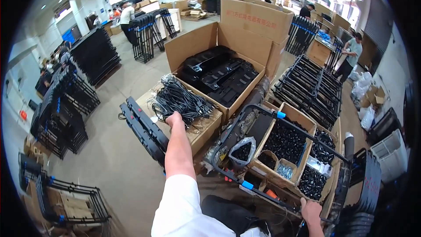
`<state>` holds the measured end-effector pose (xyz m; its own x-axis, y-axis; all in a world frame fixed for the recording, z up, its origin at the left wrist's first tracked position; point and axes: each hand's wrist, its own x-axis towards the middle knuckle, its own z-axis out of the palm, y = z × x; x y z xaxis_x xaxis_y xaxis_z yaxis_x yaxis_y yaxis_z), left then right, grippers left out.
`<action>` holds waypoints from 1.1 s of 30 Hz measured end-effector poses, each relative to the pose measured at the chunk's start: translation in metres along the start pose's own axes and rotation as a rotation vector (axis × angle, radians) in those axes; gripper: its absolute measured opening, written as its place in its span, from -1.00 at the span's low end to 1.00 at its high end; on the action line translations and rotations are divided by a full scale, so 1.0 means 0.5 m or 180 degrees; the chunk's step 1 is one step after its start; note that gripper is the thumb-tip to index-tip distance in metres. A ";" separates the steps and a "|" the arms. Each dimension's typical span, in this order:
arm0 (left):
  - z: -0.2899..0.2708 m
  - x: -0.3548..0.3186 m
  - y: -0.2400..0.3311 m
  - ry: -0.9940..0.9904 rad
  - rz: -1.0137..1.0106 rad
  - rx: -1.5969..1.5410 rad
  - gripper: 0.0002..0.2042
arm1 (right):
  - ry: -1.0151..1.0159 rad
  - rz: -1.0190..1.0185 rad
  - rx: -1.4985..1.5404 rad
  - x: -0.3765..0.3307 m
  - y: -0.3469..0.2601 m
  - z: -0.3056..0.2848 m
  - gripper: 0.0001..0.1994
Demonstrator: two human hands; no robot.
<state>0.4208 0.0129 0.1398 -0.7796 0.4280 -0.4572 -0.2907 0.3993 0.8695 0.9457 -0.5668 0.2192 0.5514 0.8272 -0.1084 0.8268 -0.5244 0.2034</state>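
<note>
My left arm reaches forward to a pile of black cables point(182, 98) on top of a cardboard box point(204, 129). There my left hand point(174, 118) has its fingers curled in at the near edge of the pile, closed on cable; the fingertips are partly hidden. Low on the right, my right hand point(311, 211) grips the near corner of a black tubular frame point(228, 134). Blue clips point(247, 185) sit on its tubes. The frame lies tilted across wooden bins of small black parts point(285, 142). Long black panels point(142, 125) stand against the cable box's left side.
An open carton point(193, 41) of black moulded parts stands beyond the cables. Between my hands lie a plastic bag point(242, 151) of black pieces and a small box of silver screws point(285, 171). Stacked frames point(309, 87) stand at right. Several people work farther off.
</note>
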 end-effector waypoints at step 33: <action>-0.282 -0.644 -0.260 -0.5090 0.0743 0.0404 -0.78 | -0.1073 -0.0463 -0.0645 -0.021 -0.002 0.051 -0.76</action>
<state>0.6313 -0.2911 0.2002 0.5689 0.8147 -0.1118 -0.1465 0.2343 0.9611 0.9422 -0.5802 0.1954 0.4639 0.7597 -0.4558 0.8787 -0.3288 0.3462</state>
